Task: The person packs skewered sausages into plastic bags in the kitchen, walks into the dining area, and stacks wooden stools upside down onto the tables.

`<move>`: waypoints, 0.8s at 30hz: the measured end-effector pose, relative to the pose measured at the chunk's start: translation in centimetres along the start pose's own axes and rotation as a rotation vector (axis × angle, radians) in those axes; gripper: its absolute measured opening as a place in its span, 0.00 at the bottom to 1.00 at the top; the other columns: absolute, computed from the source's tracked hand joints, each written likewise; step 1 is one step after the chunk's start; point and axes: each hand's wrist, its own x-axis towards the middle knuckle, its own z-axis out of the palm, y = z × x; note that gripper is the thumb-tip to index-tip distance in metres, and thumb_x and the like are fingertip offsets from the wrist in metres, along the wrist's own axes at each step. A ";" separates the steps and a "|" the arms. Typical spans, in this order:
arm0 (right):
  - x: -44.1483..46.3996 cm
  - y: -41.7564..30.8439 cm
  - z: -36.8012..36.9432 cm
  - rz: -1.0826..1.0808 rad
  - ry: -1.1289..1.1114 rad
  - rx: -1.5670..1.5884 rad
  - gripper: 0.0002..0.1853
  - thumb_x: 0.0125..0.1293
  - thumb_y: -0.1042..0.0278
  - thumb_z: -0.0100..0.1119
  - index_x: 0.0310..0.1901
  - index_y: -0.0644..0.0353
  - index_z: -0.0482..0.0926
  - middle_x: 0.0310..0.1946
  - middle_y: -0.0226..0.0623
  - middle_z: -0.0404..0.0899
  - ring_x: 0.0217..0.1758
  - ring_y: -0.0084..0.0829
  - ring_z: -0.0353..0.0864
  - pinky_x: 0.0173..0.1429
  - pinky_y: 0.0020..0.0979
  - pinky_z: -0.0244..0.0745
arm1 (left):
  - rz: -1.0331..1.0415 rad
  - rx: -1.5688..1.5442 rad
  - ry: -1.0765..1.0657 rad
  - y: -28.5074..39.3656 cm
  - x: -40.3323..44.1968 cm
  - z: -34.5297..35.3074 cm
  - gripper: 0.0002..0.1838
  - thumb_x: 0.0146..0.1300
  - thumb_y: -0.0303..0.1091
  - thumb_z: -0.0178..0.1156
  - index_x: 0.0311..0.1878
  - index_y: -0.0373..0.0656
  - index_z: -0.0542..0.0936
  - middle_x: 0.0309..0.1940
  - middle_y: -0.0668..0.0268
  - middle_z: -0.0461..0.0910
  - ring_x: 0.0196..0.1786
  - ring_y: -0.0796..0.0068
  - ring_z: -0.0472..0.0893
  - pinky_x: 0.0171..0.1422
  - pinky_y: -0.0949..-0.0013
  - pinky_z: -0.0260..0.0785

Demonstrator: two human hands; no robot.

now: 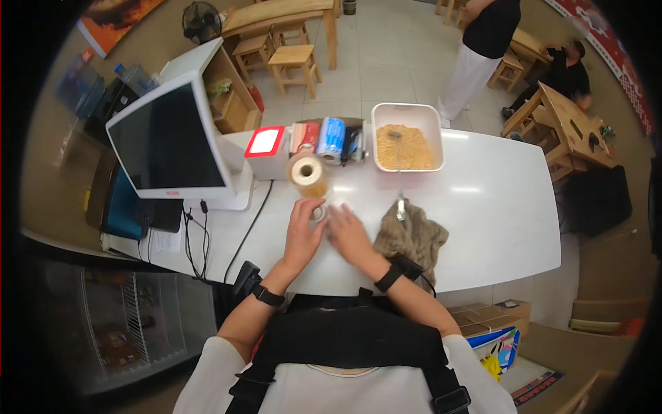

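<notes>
Handling under way, I judge: left hand (302, 231) curled around a small pale round piece (318, 214) over the surface (496, 207), near the upright roll (308, 179). Right hand (349, 234) alongside, blurred; I cannot tell its grip. Completed portion and remainder unclear.

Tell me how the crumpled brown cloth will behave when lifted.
The crumpled brown cloth will probably sag, since it lies in soft folds. The small shiny metallic object on its upper part may slide off, seemingly resting loose.
</notes>
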 end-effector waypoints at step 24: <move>-15.8 12.7 -17.8 0.395 0.206 0.012 0.12 0.49 0.78 0.58 0.38 0.58 0.76 0.40 0.36 0.73 0.45 0.39 0.71 0.47 0.32 0.69 | 0.339 0.318 -0.650 10.0 -4.7 18.1 0.26 0.51 0.34 0.56 0.57 0.58 0.69 0.62 0.67 0.60 0.64 0.60 0.59 0.60 0.47 0.54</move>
